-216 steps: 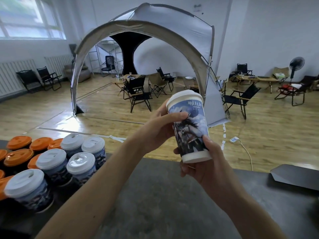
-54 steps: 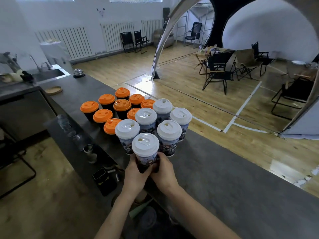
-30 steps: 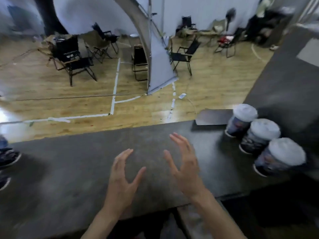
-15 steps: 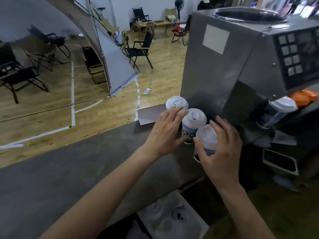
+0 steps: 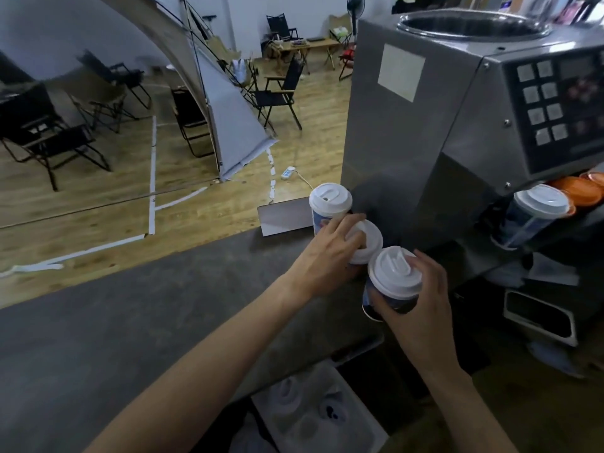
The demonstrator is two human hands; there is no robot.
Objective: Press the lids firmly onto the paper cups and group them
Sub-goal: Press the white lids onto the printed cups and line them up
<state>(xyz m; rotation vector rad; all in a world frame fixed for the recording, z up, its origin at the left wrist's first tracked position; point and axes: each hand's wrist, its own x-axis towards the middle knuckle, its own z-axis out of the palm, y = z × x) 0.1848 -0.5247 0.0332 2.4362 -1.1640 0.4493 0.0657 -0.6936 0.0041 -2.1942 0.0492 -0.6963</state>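
Gripping the near cup round its dark printed wall, the right hand has its fingers curled behind the cup up to the rim of its white lid, with the thumb wrapped across the front. Whether the cup's base rests on the tabletop cannot be told.

The left hand reaches in from the near edge. Its fingers are bent down over the left side of the middle cup, gripping the rim of that cup's white lid. The far cup, also lidded in white, stands untouched just beyond the fingertips, at the far edge of the tabletop.

All three cups form a close row at the right end of the tabletop, against the side of a steel machine with a keypad on its sloping front. Under that front sits a fourth cup with a white lid, and orange lids lie just behind it.

Below the near edge, a pale bin holds blurred white shapes. Beyond the far edge lie a wooden floor, black folding chairs and a grey tent.
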